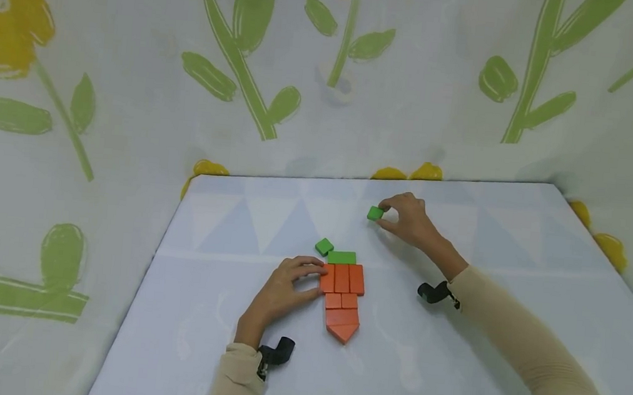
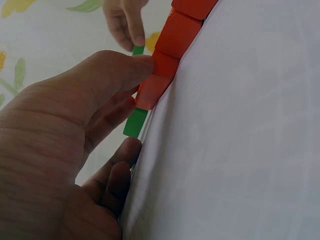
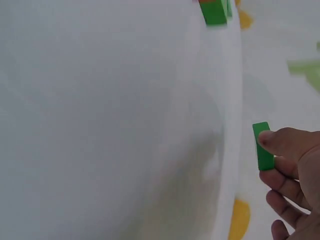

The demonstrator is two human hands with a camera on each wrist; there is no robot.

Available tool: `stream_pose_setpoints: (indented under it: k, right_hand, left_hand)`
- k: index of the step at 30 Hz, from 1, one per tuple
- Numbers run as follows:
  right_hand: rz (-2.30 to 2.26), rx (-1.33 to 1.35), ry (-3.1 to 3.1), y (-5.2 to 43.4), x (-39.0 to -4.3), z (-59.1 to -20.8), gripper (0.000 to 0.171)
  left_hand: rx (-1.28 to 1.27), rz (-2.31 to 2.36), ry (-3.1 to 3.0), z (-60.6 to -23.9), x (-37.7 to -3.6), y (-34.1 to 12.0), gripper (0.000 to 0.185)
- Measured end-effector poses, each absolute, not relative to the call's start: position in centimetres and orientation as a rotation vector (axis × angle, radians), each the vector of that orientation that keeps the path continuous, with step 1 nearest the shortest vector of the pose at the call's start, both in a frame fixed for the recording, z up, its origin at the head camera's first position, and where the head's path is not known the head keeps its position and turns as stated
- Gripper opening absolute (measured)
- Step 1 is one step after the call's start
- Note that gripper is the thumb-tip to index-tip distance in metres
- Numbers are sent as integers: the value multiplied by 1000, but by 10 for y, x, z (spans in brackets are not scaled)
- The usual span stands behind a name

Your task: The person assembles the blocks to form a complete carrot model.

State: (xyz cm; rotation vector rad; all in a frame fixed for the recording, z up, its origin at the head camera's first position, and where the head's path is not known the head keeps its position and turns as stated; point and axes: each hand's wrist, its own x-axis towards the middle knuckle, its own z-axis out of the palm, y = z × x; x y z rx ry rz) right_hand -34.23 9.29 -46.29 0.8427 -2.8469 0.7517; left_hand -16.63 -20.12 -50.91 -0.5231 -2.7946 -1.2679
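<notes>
Orange blocks lie flat on the white table, forming a carrot shape with a point toward me. A green rectangular block tops them, and a small green block sits tilted just beyond its left end. My left hand rests on the table, thumb and fingertips against the left orange block. Farther back, my right hand pinches another small green block between thumb and fingers; in the right wrist view the thumb covers part of this block.
A floral cloth with green stems and yellow flowers hangs behind and around the table. The table's far edge runs just behind my right hand. Black wrist straps sit on both arms.
</notes>
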Motion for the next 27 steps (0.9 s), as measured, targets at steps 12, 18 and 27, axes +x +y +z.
stream_pose_setpoints:
  k: [12,18,27]
  right_hand:
    - [703,988,-2785,64,-289,-473,32]
    - [699,979,-2789,63,-280,-478,34]
    - [710,946,-2825,62,-281,-481,34]
  left_hand:
    - [-528,-1232,-2811,-506,-171,-204,39]
    - [-547,-1223,-2820,-508,-171,-204,40]
    - [-575,-1204,-2782,-507,-175,-207,39]
